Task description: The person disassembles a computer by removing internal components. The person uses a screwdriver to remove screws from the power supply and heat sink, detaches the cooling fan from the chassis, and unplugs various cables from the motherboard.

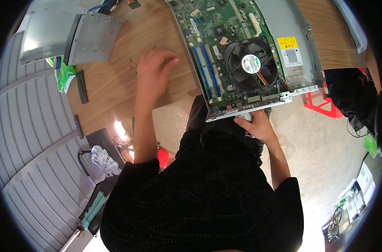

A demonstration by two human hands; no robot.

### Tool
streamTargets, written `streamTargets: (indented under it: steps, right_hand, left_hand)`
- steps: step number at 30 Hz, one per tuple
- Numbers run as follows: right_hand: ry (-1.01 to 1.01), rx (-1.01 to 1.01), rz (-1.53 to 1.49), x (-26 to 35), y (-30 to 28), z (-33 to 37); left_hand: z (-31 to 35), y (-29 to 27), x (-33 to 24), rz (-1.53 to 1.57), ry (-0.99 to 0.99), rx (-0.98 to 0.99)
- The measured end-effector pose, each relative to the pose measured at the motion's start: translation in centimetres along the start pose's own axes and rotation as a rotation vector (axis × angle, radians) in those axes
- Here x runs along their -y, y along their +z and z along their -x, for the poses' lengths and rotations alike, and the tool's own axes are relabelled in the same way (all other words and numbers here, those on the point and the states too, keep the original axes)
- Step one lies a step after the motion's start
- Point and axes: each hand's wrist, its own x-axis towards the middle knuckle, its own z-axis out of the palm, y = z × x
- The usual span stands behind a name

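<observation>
An opened computer case [279,25] lies on the wooden table, its near edge jutting past the table's front. Inside are a green motherboard [216,31], a black cooling fan [236,65] and two blue memory slots [210,69]. To the case's left, my left hand [155,67] hovers over the tabletop with fingers curled together; whatever they may pinch is too small to make out. Just below the case's near edge, my right hand [258,126] is closed round a pale object [244,116], mostly hidden by fingers and case.
Tiny screw-like bits [134,72] are scattered on the table [102,88] near my left hand. A perforated metal panel [94,38] lies at the far left, by a green bag [65,75] and a dark strip [82,87]. A red frame [325,107] stands on the floor at right.
</observation>
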Motion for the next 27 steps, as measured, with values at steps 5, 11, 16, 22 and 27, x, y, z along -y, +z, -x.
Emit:
streamTargets:
  steps: [5,11,16,22,27]
  right_hand:
    - [-0.017,0.019,-0.017,-0.2,0.0,0.0]
    - [-0.117,-0.024,0.026,-0.6,-0.1,-0.1]
    - [-0.009,-0.010,0.025,-0.2,-0.1,0.0]
    - [-0.010,-0.015,-0.002,1.8,0.3,0.1]
    - [0.057,-0.021,-0.054,1.7,0.5,0.1]
  left_hand:
    - [0.2,0.4,0.4,-0.082,0.098,-0.010]
    - [-0.9,-0.5,-0.6,0.048,0.000,0.070]
    - [-5.1,-0.8,-1.0,0.134,-0.022,0.196]
    - [-10.0,0.4,0.6,-0.088,0.372,0.260]
    - [-10.2,1.2,1.6,-0.099,0.483,0.339]
